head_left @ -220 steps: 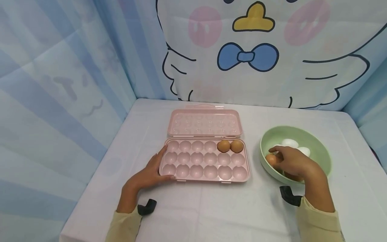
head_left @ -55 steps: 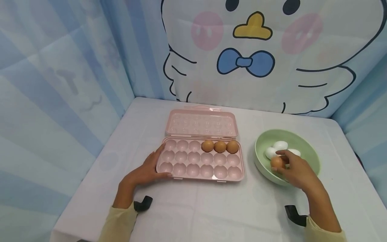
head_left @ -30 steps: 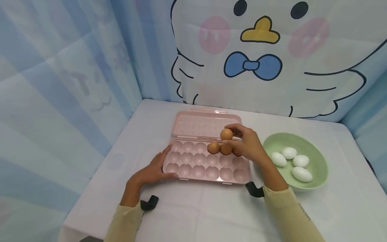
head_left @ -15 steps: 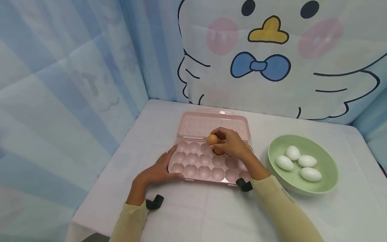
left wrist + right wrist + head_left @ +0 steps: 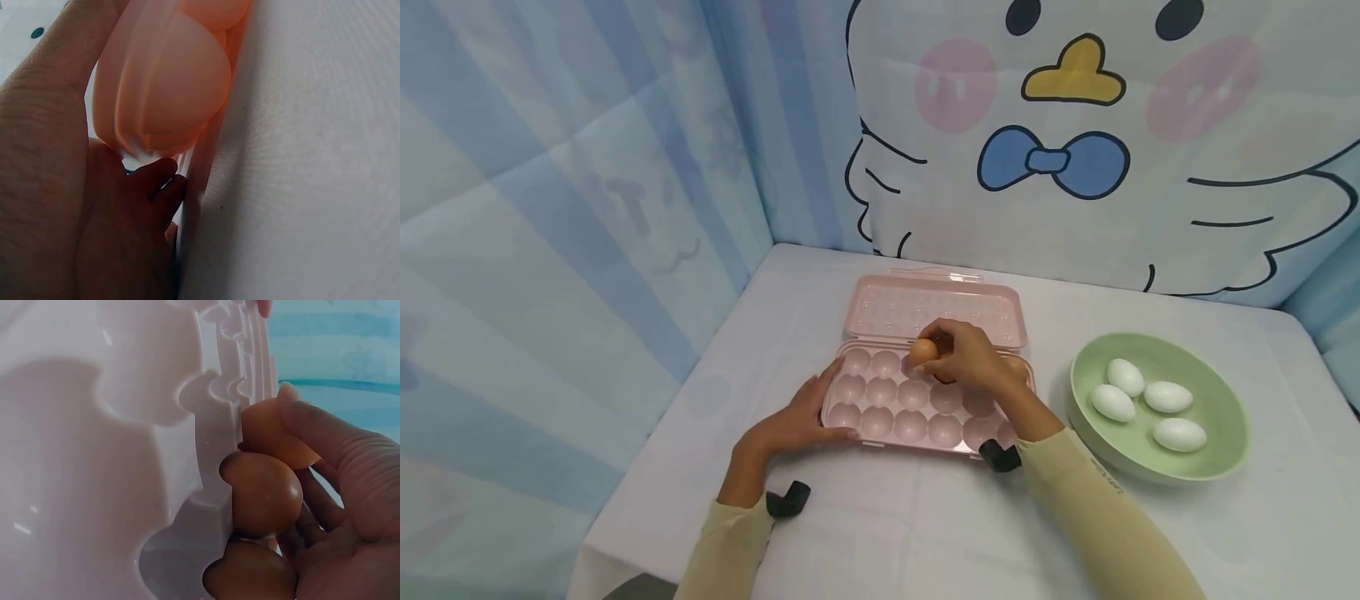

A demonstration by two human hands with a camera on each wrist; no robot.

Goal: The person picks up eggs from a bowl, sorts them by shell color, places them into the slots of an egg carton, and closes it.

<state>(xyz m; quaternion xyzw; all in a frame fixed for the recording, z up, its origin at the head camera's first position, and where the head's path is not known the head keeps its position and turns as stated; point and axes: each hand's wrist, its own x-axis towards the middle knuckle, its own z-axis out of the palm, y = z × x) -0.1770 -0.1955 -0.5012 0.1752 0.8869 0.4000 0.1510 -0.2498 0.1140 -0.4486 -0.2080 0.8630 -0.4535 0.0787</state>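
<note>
Two hands are at the pink tray (image 5: 880, 417): your left hand (image 5: 793, 421) rests against its near-left corner, fingers laid along the rim with the thumb up the side, and your right hand (image 5: 966, 358) pinches a brown egg (image 5: 923, 351) over the back row, about the third cup from the left. The right wrist view shows that egg (image 5: 269, 434) under your fingertip, just beside another brown egg (image 5: 262, 494) already seated in the row, with a further one below it. The tray's lid (image 5: 936, 304) lies open flat behind the cups. To the right, well apart from the tray, a green bowl (image 5: 1225, 408) holds four white eggs (image 5: 1142, 400). Everything sits on a white tablecloth (image 5: 925, 517).
</note>
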